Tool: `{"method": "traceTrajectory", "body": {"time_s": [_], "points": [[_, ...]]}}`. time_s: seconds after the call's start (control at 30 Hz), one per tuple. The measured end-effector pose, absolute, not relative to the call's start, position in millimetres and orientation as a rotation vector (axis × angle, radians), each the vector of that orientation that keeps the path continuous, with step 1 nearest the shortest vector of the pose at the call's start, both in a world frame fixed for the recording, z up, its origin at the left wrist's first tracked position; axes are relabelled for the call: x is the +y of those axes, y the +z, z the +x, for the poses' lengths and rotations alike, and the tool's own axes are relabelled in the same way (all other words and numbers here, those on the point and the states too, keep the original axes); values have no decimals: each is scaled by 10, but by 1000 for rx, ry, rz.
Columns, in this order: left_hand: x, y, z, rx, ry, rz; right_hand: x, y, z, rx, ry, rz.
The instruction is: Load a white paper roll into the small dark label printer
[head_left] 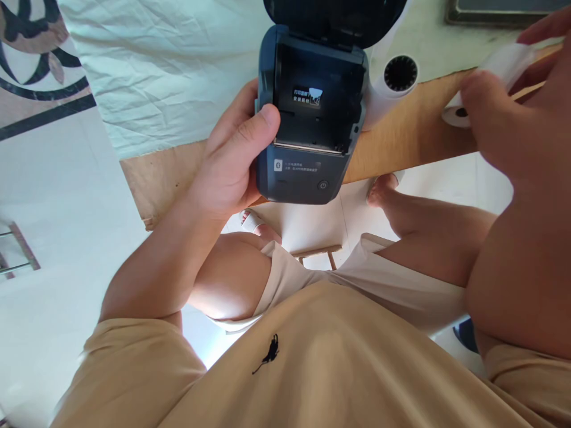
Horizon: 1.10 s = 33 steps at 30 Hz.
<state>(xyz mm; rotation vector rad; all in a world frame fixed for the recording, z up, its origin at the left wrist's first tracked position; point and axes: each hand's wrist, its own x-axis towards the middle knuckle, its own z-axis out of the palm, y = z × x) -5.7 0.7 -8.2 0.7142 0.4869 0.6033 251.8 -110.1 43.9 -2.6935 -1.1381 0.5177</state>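
Observation:
A dark portable label printer [297, 172] is gripped in my left hand [241, 142], the thumb over its left edge. Its black lid [334, 18] is tipped up, and the bay inside shows a small white-print sticker and no paper roll. Off to the right, my right hand [513, 113] has its fingers around a small white paper roll [504, 68] with a dark hole at its end. Another white roll [381, 98], with a black toothed core, stands beside the printer's right side, between the two hands.
A pale green cloth [169, 65] covers part of the wooden table [419, 131], whose front edge runs below my hands. A dark-framed flat object [499, 12] lies at the top right. My legs and a wooden stool part [319, 251] are under the table edge.

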Motion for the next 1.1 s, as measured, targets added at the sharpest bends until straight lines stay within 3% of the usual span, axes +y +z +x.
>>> {"method": "traceTrajectory", "body": {"time_s": [0.2,0.43,0.63,1.1], "points": [[-28,-98,17,599,658,760,-989,514,2289,-1204,559,-2581],[-38,-83,16,592,661,774,-837,412,2160,-491,1096,-1719],[-4,-93,-8,501,659,696,-886,407,1961,-544,1043,-1625],[7,-81,-37,518,633,779,-820,422,1997,-492,1329,-1552]]}}
